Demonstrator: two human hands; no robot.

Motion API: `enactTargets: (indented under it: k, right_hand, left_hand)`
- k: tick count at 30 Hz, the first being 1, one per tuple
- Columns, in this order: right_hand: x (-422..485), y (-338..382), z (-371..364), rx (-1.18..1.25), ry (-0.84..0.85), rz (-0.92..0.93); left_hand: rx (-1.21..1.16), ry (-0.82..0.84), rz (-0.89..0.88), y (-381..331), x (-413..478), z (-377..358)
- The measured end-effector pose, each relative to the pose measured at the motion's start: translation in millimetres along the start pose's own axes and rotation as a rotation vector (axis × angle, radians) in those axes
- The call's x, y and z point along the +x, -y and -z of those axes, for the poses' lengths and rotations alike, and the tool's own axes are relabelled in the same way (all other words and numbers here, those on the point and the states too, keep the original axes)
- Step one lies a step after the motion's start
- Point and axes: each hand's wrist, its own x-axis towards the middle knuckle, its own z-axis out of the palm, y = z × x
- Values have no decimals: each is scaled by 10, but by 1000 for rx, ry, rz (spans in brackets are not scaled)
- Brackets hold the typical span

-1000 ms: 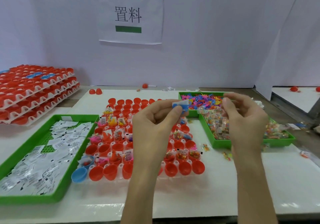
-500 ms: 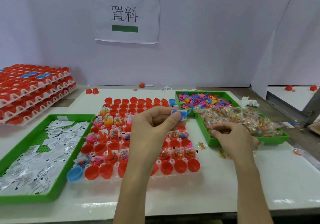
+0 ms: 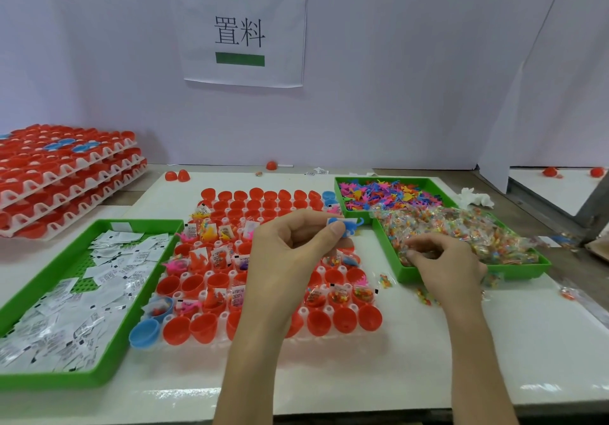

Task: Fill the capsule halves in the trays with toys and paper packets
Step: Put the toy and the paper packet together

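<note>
A white tray of red capsule halves lies in the middle of the table; several halves hold toys and paper packets. My left hand hovers above it and pinches a blue toy with a white paper packet between thumb and fingers. My right hand reaches into the near end of the green tray of clear candy-like packets, fingers curled into the pile. What they grasp is hidden. A green tray of white paper packets sits at the left. Small coloured toys fill the back green tray.
Stacked trays of red capsule halves stand at the far left. Loose red halves lie by the back wall. A blue capsule half sits at the tray's front left corner. Stray packets lie on the white table.
My right hand dropped from in front of me down into the packet tray at the right. My left hand kept its hold on the blue toy and packet.
</note>
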Motion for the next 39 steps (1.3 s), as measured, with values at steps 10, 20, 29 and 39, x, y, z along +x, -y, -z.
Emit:
enactTargets:
  k: [10,20,29,39]
  right_hand:
    - [66,-18,27,603,-270,85]
    - [-71,416,122,986,-292,157]
    - [-461,1011,271,985,49,502]
    - [-498,1023,365,976,303,442]
  left_hand:
    - [-7,-18,6,-26,-10,22]
    - [-63,18,43,-108,-30,13]
    - [-168,24,-42,-184,-73,-95]
    - [-64,-76,-23,-120,-67,-55]
